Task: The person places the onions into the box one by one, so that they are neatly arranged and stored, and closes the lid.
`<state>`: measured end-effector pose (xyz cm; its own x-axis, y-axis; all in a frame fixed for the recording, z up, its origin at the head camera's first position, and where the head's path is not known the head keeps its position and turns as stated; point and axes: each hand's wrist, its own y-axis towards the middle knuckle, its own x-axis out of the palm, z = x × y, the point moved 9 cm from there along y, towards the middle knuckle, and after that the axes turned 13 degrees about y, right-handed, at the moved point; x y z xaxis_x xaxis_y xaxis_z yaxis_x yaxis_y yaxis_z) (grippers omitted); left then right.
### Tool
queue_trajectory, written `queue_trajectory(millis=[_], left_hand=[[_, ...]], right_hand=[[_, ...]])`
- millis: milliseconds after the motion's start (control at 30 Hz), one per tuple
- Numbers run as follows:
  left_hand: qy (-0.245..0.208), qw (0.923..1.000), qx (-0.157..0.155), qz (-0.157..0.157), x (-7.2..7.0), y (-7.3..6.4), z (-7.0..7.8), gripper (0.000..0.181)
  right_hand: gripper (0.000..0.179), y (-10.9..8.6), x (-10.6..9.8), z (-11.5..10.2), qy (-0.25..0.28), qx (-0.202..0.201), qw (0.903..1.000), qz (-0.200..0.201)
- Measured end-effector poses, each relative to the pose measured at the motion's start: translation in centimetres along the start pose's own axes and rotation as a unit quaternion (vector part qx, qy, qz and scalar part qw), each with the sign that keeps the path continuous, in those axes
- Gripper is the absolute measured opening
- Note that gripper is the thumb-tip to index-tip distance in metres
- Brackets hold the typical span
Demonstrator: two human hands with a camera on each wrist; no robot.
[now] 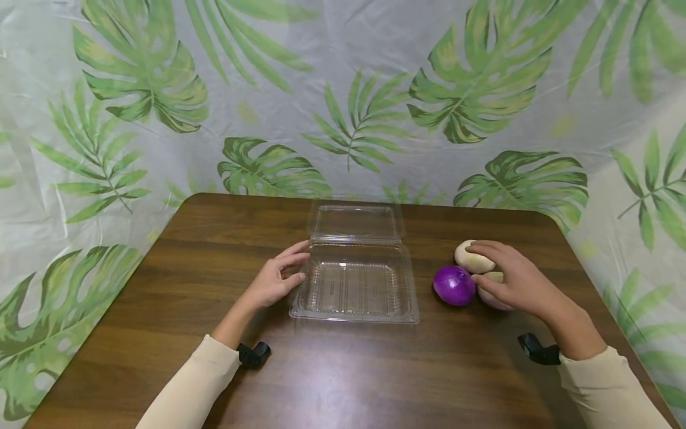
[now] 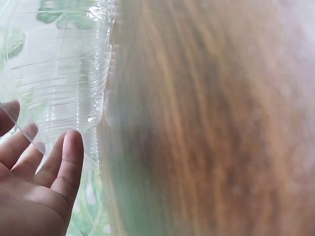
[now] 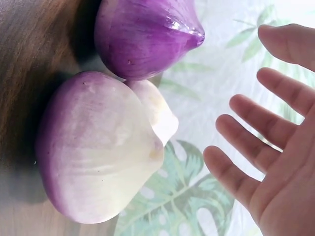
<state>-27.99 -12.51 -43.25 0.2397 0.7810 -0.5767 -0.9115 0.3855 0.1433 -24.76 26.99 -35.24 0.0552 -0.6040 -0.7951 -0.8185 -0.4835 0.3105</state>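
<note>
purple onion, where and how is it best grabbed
Probably by the bulging middle of the purple onion, from above and the left: its left side is free, while the white onion and pale onion crowd it behind and to the right.

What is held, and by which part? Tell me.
Nothing is held: the left hand is open beside the clear container, the right hand open over the onions.

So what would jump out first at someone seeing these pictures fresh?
Probably the vivid purple onion, clustered with a white onion and a purple-and-white onion right of center on the table, near the right hand. Then the green-leaf backdrop behind, and the open transparent clamshell container mid-table, the left hand at its left edge.
</note>
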Motion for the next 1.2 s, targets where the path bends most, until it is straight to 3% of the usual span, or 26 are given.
queue_trajectory(millis=[367, 733, 1200], left_hand=[[0.013, 0.9998, 0.015, 0.007, 0.0, 0.3, 0.3, 0.046], [-0.011, 0.9997, 0.02, 0.005, 0.1, -0.1, 0.2, 0.048], [-0.017, 0.9994, 0.031, -0.006, 0.3, -0.1, 0.5, 0.049]], right_hand=[[0.055, -0.9, -0.1, 1.2, -0.002, 0.003, 1.0, -0.002], [0.057, -2.9, -0.7, 2.7, -0.008, 0.008, 0.9998, 0.018], [0.068, -5.3, -0.4, 5.8, 0.039, 0.057, 0.9973, 0.026]])
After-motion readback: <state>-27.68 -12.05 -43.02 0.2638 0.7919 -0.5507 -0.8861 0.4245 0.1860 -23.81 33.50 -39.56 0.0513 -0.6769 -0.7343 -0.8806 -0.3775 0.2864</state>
